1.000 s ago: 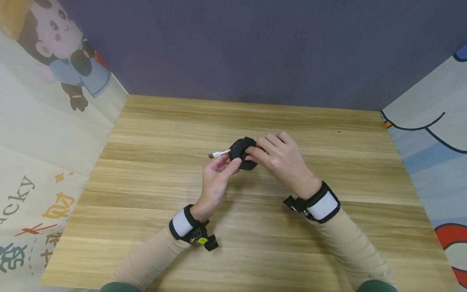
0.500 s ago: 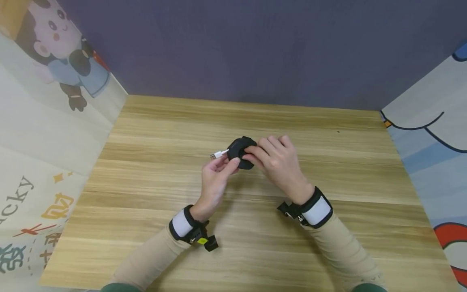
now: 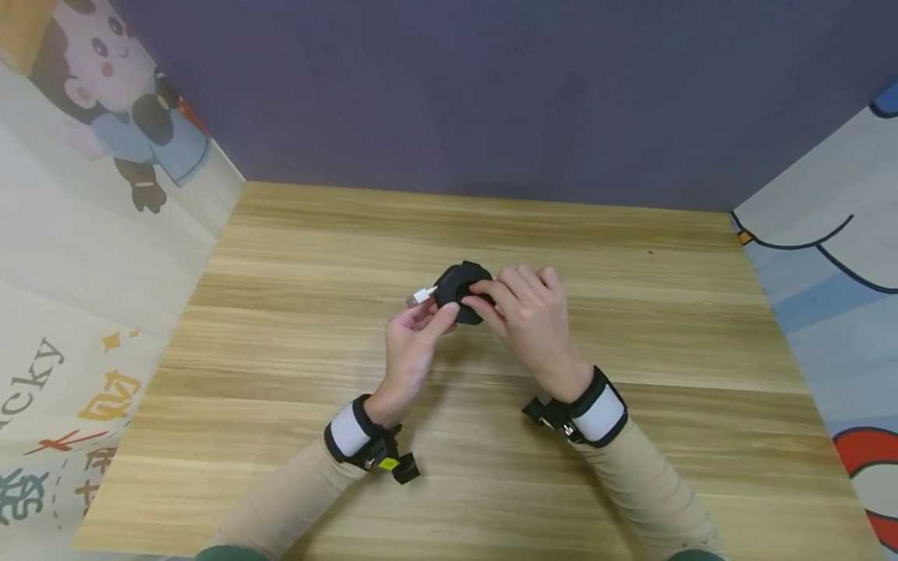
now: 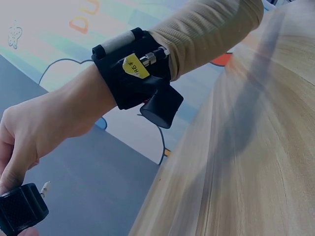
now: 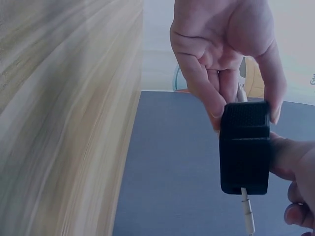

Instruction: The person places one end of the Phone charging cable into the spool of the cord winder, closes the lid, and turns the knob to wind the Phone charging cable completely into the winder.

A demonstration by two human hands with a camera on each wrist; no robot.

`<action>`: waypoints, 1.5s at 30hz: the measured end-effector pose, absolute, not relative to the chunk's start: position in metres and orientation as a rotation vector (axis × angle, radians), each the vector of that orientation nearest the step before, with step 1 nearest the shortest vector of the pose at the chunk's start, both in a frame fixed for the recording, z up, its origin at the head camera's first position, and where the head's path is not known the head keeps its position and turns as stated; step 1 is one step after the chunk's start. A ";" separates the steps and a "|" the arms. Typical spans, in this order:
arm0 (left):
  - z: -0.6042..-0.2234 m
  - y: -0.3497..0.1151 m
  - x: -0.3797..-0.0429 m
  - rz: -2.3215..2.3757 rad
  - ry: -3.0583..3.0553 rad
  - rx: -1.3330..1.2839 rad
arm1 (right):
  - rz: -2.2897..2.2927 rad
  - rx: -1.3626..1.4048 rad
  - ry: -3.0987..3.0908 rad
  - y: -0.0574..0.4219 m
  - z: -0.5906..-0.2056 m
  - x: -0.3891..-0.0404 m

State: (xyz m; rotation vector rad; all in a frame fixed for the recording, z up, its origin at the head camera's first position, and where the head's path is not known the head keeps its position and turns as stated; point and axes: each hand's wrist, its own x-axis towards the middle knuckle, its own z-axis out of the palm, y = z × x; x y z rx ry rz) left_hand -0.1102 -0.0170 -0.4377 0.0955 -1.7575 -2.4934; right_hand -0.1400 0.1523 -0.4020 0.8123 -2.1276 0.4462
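Observation:
A black, many-sided cable winder [image 3: 449,282] with a hollow in its middle is held above the table by both hands. My left hand [image 3: 410,347] grips its near left edge between thumb and fingers. My right hand [image 3: 533,319] pinches it from the right, thumb and forefinger at the hollow. From its left side sticks a white USB plug [image 3: 422,296] on a short bit of cable. In the right wrist view, a thin white cable end [image 5: 247,211] pokes out of the opposite side. Most of the cable is hidden inside the casing.
A wood-grain table [image 3: 316,257] lies under the hands. Behind it stands a dark blue-grey wall [image 3: 449,93], with printed cartoon panels on both sides. Each wrist wears a black band with a small camera.
My right wrist and forearm have swung left and toward the body, the fingers staying at the winder. The winder and USB plug have turned and shifted slightly; my left hand barely moved.

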 end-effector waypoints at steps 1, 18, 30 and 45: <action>-0.437 -0.017 -0.110 -2.488 -1.759 0.094 | 0.448 0.799 -2.134 0.152 -0.402 -0.139; -0.436 -0.012 -0.109 -2.506 -1.712 0.121 | 0.533 0.606 -2.221 0.140 -0.404 -0.127; -0.436 -0.011 -0.108 -2.503 -1.704 0.113 | 0.536 0.542 -2.233 0.135 -0.407 -0.124; -0.441 -0.011 -0.111 -2.508 -1.717 0.152 | 0.525 0.539 -2.255 0.134 -0.410 -0.126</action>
